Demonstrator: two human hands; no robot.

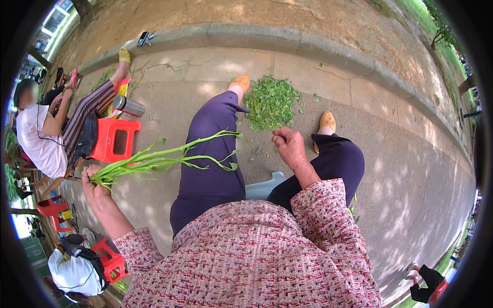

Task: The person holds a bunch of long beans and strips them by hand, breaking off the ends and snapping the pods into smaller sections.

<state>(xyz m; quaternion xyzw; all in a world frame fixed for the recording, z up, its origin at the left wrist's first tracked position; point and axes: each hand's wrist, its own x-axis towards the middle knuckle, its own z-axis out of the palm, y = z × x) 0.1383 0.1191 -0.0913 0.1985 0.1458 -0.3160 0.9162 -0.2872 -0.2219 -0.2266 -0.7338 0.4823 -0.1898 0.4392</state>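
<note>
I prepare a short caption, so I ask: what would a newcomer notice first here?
First, the bright green stems in the left hand, fanning out to the right. Next, the heap of green leaves just beyond the right hand, and the largest red stool at the left.

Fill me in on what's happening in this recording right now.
A person in a patterned top holds a bunch of green stalks out to the side in the left hand. The right hand is apart from the stalks, its fingers curled in; whether they pinch anything is unclear. A pile of green leaves lies on the pavement between the person's feet. To the left, another person in a white top sits near a red stool.
</note>
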